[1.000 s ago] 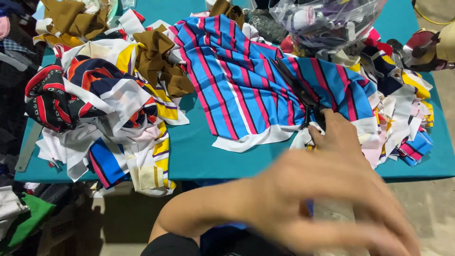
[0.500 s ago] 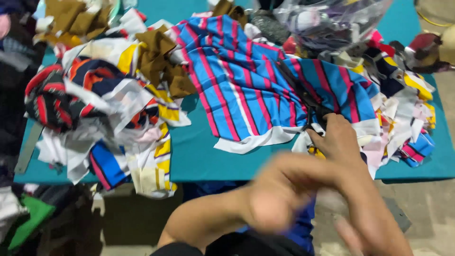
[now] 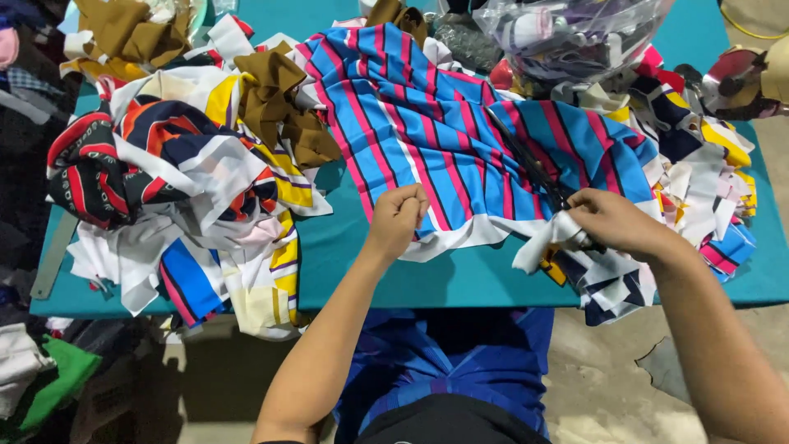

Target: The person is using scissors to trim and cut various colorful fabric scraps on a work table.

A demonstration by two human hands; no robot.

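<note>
The left hand (image 3: 397,215) is curled into a fist, fingers together, pinching the near edge of the striped cloth (image 3: 427,123). The right hand (image 3: 612,222) has its fingers closed around the handles of dark scissors (image 3: 526,168), whose blades lie across the cloth, and it also touches a white strip (image 3: 538,240) at the hem. The cloth is blue with pink and white stripes, spread rumpled on the teal table (image 3: 460,279), between heaps of scraps (image 3: 181,189).
</note>
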